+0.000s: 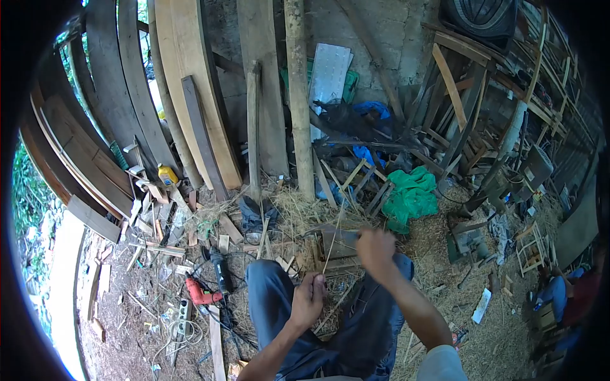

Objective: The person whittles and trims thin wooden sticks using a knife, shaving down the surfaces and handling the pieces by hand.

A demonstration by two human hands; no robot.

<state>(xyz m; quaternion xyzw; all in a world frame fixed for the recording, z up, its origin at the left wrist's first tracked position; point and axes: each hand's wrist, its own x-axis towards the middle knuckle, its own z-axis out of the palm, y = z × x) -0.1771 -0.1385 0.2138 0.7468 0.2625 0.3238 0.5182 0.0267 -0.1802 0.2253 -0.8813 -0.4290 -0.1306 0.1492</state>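
Pale wood strip (329, 252) rises from the pinched fingers of the left hand (308, 300), and the right hand (377, 251), clenched, grasps a blade (346, 235) that crosses it, contact unclear. Farther out, a red drill (201, 291) lies on the ground (121, 331) toward its left edge, a green net (410, 198) toward its far edge.

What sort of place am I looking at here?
Probably a rough woodworking shop: long planks stand upright at the back, a red power tool lies on the ground, and wood shavings are strewn about.
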